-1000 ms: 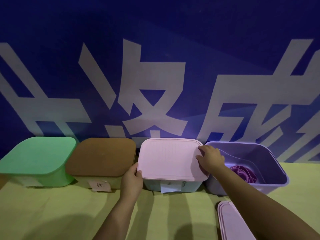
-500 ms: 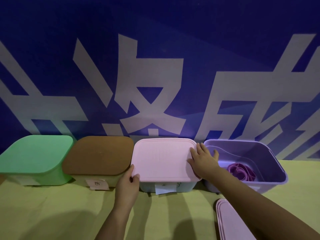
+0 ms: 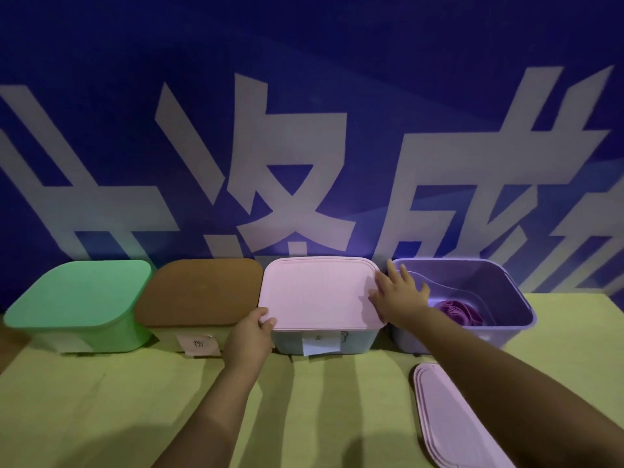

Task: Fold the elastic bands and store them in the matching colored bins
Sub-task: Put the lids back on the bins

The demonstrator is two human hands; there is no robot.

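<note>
— Flattening out now, that right hand (image 3: 400, 295): a moment ago it was curling over the far right corner of the pale pink rectangular plastic lid (image 3: 320, 292), and now its fingers are lying straight and spread along the lid's right edge, reaching partly over the rim of the open purple plastic bin (image 3: 506, 319).

— And the left hand (image 3: 250, 336)?

— It is staying at the lid's near left corner, thumb on top and fingers curling under the edge, pinching it. The lid is sitting on the pale translucent bin (image 3: 324, 342), which is carrying a small paper label on its front.

— Where are the bands?

— A purple elastic band (image 3: 461, 312) is lying bundled on the floor of the open purple bin, just right of the right wrist. How neatly it is folded, I cannot tell.

— Anything else on the yellow-green desk (image 3: 101, 400)?

— A green-lidded bin (image 3: 81, 305) is standing at the far left, a brown-lidded bin (image 3: 199, 295) beside it, all four in one row against the blue wall with large white characters (image 3: 304, 163). A second pale pink lid (image 3: 456, 420) is lying flat on the desk near the right forearm.
</note>
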